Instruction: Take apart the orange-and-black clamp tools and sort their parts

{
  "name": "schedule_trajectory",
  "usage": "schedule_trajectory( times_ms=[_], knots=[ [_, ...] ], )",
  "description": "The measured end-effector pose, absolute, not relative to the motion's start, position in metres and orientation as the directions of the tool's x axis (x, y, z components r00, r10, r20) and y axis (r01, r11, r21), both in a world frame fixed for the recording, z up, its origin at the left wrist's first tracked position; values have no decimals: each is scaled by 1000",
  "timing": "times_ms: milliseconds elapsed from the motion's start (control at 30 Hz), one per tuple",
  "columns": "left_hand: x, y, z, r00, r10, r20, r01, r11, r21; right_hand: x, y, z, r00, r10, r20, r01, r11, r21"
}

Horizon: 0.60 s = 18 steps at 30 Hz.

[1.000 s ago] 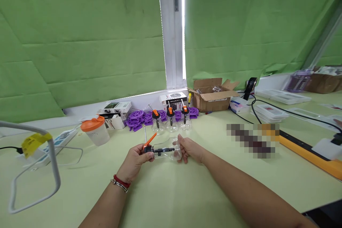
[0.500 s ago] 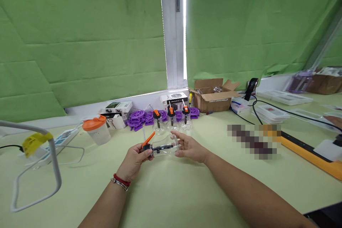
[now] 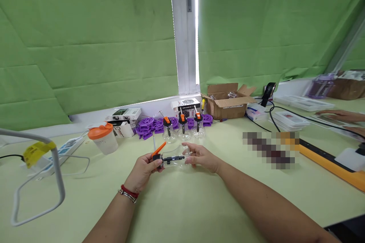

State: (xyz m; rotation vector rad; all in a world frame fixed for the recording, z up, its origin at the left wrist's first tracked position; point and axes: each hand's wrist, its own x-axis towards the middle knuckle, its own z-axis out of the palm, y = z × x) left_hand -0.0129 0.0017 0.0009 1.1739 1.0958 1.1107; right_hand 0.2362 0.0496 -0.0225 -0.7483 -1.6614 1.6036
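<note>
A clear bottle [image 3: 177,153] with a black head, an orange lever and a dark tube inside lies on its side between my hands, just above the table. My left hand [image 3: 146,167] is closed round the black head, thumb on top. At the bottle's base, my right hand [image 3: 199,157] grips it with fingers and thumb. Beyond them, three similar bottles stand upright: a left one [image 3: 169,131], a middle one [image 3: 183,131] and a right one [image 3: 199,129], each with an orange piece and a thin metal rod on top.
Purple plastic parts [image 3: 146,125] lie behind the bottles, beside white boxes [image 3: 125,115]. An open cardboard box [image 3: 228,104] stands back right. On the left are an orange-lidded cup [image 3: 104,138] and a grey metal frame [image 3: 58,178]. At the far right is a co-worker's hand [image 3: 339,115].
My right hand has shifted slightly left along the bottle's base, its thumb now higher on the side. More of the co-worker's hands shows at the far right. My left hand stays put.
</note>
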Motion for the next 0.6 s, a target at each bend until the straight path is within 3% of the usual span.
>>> schedule_trajectory(
  times_ms=[600],
  knots=[
    [-13, 3, 1, 117, 992, -40, -27, 43, 999, 229, 49, -25, -566, 824, 20, -105, -48, -993]
  ],
)
